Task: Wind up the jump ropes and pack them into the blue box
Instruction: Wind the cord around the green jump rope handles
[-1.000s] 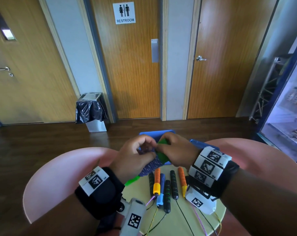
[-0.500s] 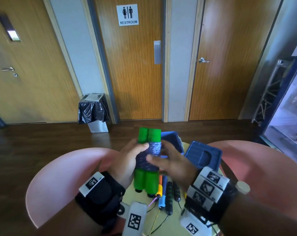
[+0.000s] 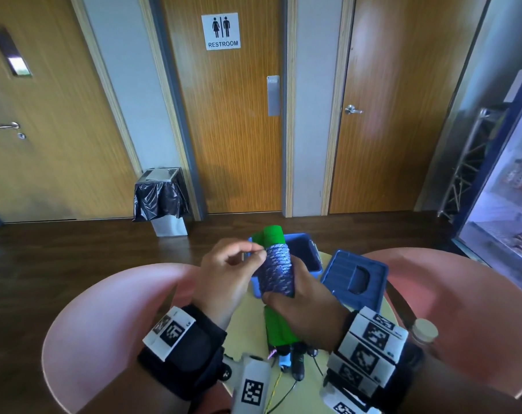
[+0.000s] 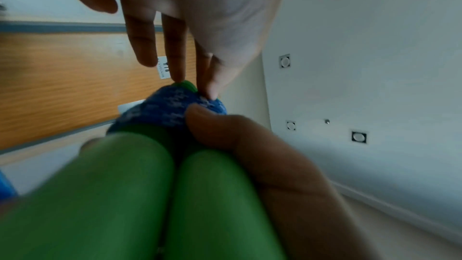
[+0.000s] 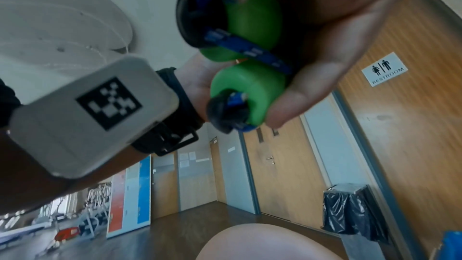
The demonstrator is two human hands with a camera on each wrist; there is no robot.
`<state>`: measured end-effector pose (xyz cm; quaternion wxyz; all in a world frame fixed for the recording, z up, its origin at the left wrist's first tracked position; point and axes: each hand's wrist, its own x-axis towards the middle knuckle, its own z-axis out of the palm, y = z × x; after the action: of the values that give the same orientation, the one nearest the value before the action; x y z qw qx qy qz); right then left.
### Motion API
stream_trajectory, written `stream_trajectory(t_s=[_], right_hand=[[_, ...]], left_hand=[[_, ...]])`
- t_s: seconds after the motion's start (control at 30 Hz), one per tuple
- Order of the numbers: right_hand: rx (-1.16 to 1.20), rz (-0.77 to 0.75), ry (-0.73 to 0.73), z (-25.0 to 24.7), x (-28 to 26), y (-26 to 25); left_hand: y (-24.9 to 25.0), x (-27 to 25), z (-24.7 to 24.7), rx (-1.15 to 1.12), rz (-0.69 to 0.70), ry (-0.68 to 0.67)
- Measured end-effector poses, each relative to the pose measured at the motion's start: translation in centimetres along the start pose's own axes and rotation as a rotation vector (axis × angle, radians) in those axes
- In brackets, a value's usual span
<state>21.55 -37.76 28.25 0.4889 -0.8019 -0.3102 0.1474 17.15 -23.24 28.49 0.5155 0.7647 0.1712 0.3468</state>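
A jump rope with two green foam handles (image 3: 273, 234) side by side and blue patterned cord (image 3: 277, 271) wound round their middle stands upright above the table. My right hand (image 3: 283, 297) grips this bundle from the right and below, thumb across the front. My left hand (image 3: 258, 252) pinches the cord at the top of the winding with thumb and forefinger. The left wrist view shows those fingertips (image 4: 210, 90) on the blue cord (image 4: 170, 110). The handles' black end caps (image 5: 222, 114) appear in the right wrist view. The open blue box (image 3: 309, 249) sits just behind the bundle.
The blue lid (image 3: 355, 276) lies right of the box on the small yellow-green round table (image 3: 310, 383). Several other rope handles (image 3: 295, 360) with loose cords lie under my hands. Pink chairs (image 3: 110, 309) flank the table. A capped bottle (image 3: 424, 330) stands by my right wrist.
The bundle has risen from low over the table to upright. My right hand has taken hold of it, and my left hand has shifted to pinching the top of the winding.
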Motion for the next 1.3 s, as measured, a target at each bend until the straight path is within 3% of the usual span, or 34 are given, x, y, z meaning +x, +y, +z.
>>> stream_trajectory(t_s=[0.1,0.27,0.47,0.6,0.73,0.9,1.07,1.3], right_hand=[[-0.095,0.001,0.032,-0.1,-0.4,-0.5],[-0.293,0.033,0.051,0.2,-0.7,-1.0],[-0.471,0.042,0.084,0.5,-0.9,-0.8],[-0.573,0.037,0.078,0.9,-0.5,0.0],[-0.522,0.024,0.084,0.8,0.0,0.1],[-0.472,0.019,0.076,0.7,0.2,-0.4],[-0.213,0.009,0.018,-0.3,0.8,-0.3],[-0.162,-0.018,0.010,-0.7,0.7,-0.3]], left_hand=[[0.3,-0.5,0.1,0.170,0.140,-0.005],[1.5,-1.7,0.9,0.353,0.256,-0.011],[2.3,-1.8,1.3,0.470,0.183,-0.118],[2.4,-1.7,1.5,0.435,0.051,-0.128],[1.2,-1.9,2.4,0.225,-0.030,-0.063],[0.1,-2.0,2.7,0.261,0.042,-0.044],[-0.6,-2.3,2.3,0.184,0.143,-0.013],[-0.3,-2.1,2.1,0.230,0.128,-0.045]])
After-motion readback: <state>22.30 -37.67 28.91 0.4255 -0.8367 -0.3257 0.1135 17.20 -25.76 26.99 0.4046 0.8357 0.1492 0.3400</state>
